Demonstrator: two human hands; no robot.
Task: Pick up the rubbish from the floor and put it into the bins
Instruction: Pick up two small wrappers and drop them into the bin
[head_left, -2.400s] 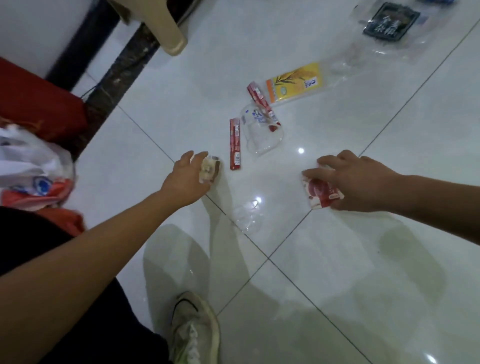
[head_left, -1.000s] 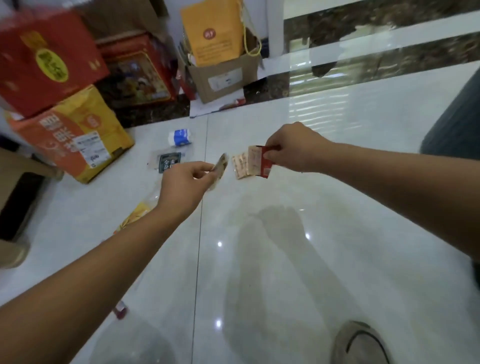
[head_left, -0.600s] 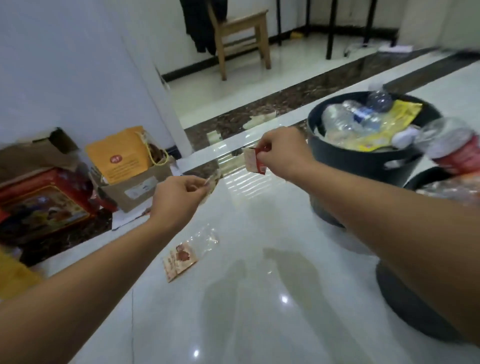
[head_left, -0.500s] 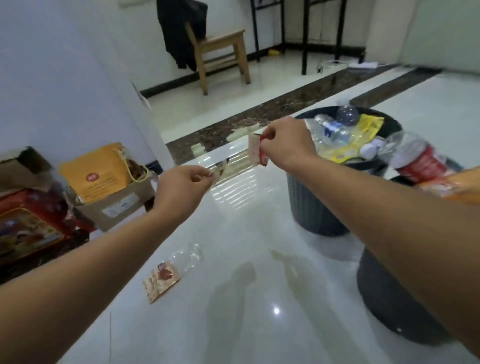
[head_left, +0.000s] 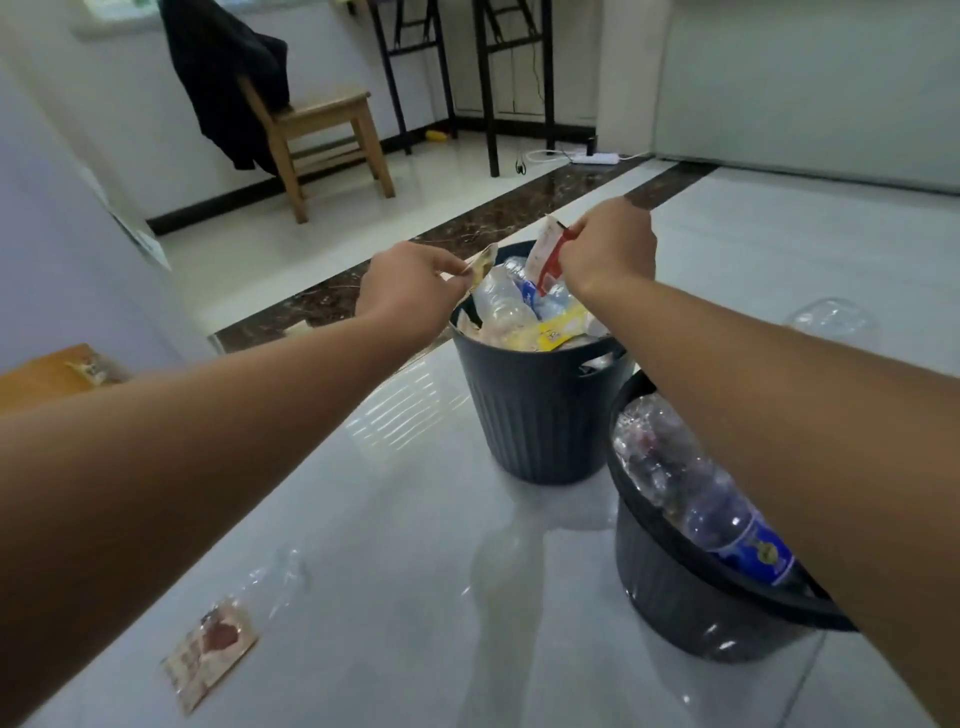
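My left hand (head_left: 410, 291) pinches a small pale wrapper (head_left: 483, 262) at the left rim of the far dark bin (head_left: 535, 410). My right hand (head_left: 605, 249) pinches a red-and-white wrapper (head_left: 545, 254) right above that bin's heap of bottles and packets. A second dark bin (head_left: 691, 592), nearer and to the right, holds plastic bottles and is partly hidden by my right forearm. A clear wrapper with a red print (head_left: 213, 644) lies on the floor at the lower left.
A wooden chair (head_left: 322, 130) with a dark garment stands at the back left by black table legs (head_left: 488, 88). A white wall corner (head_left: 78, 249) and an orange box (head_left: 47, 374) are on the left. A clear bottle (head_left: 831, 322) lies beyond my right arm.
I rose from the littered floor and turned to the bins. Both hands, still holding their wrappers, have moved forward until they are over the far bin.
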